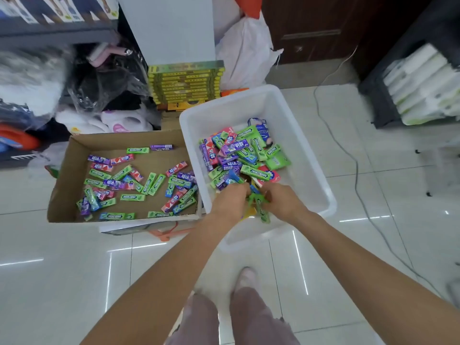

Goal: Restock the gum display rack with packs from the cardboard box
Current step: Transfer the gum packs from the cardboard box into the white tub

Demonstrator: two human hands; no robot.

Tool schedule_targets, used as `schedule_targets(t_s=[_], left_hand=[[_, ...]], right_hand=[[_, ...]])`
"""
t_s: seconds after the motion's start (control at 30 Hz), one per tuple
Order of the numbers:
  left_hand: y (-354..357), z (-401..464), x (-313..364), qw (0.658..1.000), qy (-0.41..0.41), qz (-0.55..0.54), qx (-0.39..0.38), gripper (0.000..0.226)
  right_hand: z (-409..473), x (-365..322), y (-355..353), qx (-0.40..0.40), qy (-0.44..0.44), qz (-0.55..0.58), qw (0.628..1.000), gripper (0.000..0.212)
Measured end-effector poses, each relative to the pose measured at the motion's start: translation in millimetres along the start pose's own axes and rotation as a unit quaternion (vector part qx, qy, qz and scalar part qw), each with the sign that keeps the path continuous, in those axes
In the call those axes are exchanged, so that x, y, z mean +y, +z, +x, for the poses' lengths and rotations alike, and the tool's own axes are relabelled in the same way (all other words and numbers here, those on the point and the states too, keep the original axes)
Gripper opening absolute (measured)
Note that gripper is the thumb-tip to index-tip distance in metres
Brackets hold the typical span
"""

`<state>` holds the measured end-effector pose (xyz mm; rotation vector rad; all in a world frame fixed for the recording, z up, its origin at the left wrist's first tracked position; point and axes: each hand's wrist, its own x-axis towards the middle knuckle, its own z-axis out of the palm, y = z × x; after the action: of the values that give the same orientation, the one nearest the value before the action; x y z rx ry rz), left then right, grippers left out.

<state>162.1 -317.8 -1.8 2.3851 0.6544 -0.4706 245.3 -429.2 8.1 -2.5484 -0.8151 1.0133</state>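
You stand over two containers set side by side on the glossy white tiled floor (62, 257), which keeps everything within one downward reach. The shallow brown cardboard box (72, 170) sits on your left with slim green, purple and red gum packs (129, 185) scattered loosely over its bottom, while the deep white plastic bin (293, 135) touches it on the right and holds a denser heap of the same packs (239, 158) piled toward its near left corner. Both of your hands are down in that heap: your left hand (230, 199) curls its fingers into the packs at the pile's near edge, and your right hand (281, 200) closes around a few green packs (260, 206) that stick out below its fingers. The hands meet almost touching, probably so you can gather a bundle between them rather than lift packs one at a time. The blur there is heavy, so exactly what the left hand has hold of is uncertain; it seems to clutch packs too. No display rack shows anywhere in this view, so the packs appear to be collected here before they go to it. Behind the cardboard box a stack of flat yellow-green cartons (185, 82) leans against a white panel, clear of your work.
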Motion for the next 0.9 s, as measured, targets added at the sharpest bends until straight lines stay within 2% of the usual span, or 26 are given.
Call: schedule_targets(t_s=[0.13,0.3,0.4,0.6,0.73,0.9], left_hand=[[-4.4,0.2,-7.0,0.999,0.018,-0.003,0.036,0.029],[-34.4,-16.4,-32.3,0.979,0.045,-0.129,0.152,0.027],[-57.8,-32.5,-65.4,0.958,0.012,-0.189,0.214,0.022],[-108.6,-60.2,-171.2,0.930,-0.076,-0.217,0.286,0.017],[-130.2,-64.0,-249.4,0.934,-0.111,-0.200,0.275,0.020],[-126.7,-51.5,-324.3,0.970,-0.103,-0.128,0.180,0.033]], right_hand=[[7.8,-3.3,1.9,0.025,-0.024,-0.011,0.999,0.026],[6.2,-42.0,-5.3,0.100,-0.100,0.068,0.988,0.023],[6.9,-83.0,-1.5,0.118,-0.152,0.093,0.977,0.021],[27.3,-179.4,40.0,0.097,-0.217,0.097,0.966,0.023],[51.0,-228.0,92.0,0.068,-0.192,0.080,0.976,0.027],[85.6,-252.9,156.8,0.008,-0.124,0.004,0.992,0.042]])
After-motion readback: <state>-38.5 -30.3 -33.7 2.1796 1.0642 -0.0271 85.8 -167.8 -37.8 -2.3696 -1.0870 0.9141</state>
